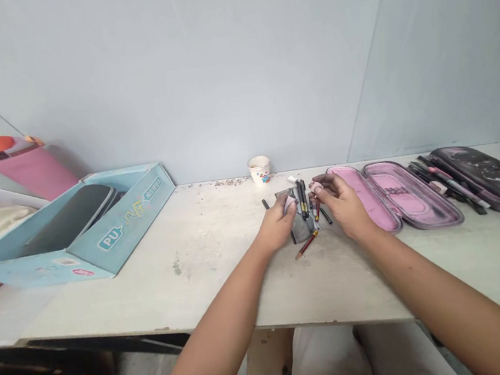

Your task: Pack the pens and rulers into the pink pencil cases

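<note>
Pile of black pens [303, 200], centre of the frame, lying on a flat grey packet [302, 228]; one red pencil [307, 244] just below, tip toward lower left. Left hand [276, 225]: fingers closed on a small pale pink piece [288, 203] at the pile's left edge. Right hand [341, 204]: fingers curled inward over the pile's right edge; any grip cannot be told. Both hands sit close above the pile. Nearby, right: open pink-lined pencil case [395, 197]. Beyond the pile, upper centre: paper cup [259, 170]. Far left: open pale blue box [123, 229], on the white table [176, 298].
</note>
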A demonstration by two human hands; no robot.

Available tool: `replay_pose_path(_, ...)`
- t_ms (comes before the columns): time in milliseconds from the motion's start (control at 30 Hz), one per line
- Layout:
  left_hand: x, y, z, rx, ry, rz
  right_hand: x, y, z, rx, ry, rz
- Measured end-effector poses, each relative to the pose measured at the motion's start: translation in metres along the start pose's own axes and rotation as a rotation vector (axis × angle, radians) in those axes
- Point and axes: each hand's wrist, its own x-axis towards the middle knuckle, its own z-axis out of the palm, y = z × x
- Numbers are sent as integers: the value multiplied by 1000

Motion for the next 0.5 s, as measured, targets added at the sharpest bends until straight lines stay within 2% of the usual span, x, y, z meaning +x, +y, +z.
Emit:
replay_pose_path(100,-3,8,1,64,-80,38,-3,-3,8,5,-31,-55)
replay_pose_path(267,-5,15,3,102,-101,44,-6,-4,13,-10,-60,-32)
replay_pose_path(500,-6,12,7,68,-114,37,-10,-4,10,-73,-57,-56)
